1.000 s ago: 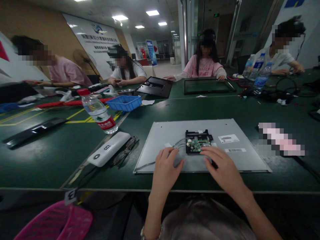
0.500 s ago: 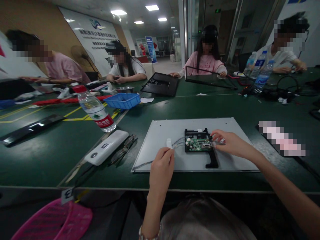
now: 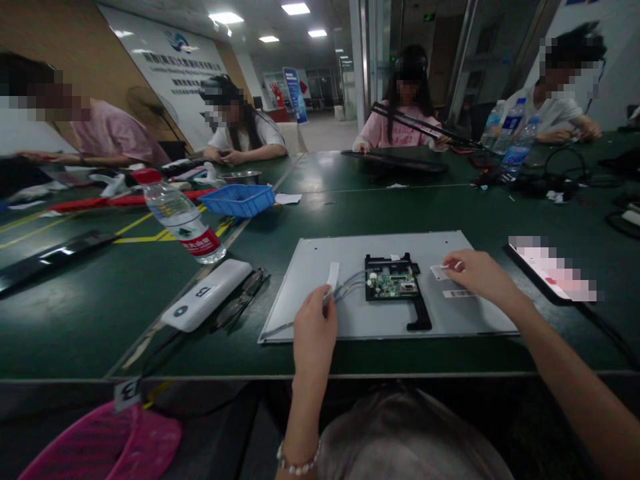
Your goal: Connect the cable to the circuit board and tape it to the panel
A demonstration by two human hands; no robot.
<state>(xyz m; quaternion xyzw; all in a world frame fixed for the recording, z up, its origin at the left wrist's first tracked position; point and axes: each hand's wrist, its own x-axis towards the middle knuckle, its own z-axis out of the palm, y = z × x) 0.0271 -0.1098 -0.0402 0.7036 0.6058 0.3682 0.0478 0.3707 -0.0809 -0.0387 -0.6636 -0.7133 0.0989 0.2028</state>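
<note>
A grey flat panel [image 3: 305, 267] lies on the green table. On its middle sits a black bracket [image 3: 423, 313] with a green circuit board [image 3: 393, 285], from which grey cables [image 3: 350, 283] run left. My left hand [image 3: 316, 327] is closed on the cables at the panel's left part, beside an upright white strip [image 3: 333, 273]. My right hand [image 3: 473, 272], right of the bracket, pinches a small pale label-like piece [image 3: 439, 272] over the panel. A white printed label [image 3: 456, 293] is on the panel just below that hand.
Left of the panel are glasses [image 3: 243, 300], a white power bank [image 3: 207, 293], a water bottle [image 3: 183, 223] and a blue tray [image 3: 240, 200]. A phone [image 3: 550, 270] lies at the right. Several people sit across the table; one holds a black frame [image 3: 415, 123].
My right hand has moved right, away from the board, with the pale piece between its fingers. The person opposite has tilted the black frame and shifted a black panel.
</note>
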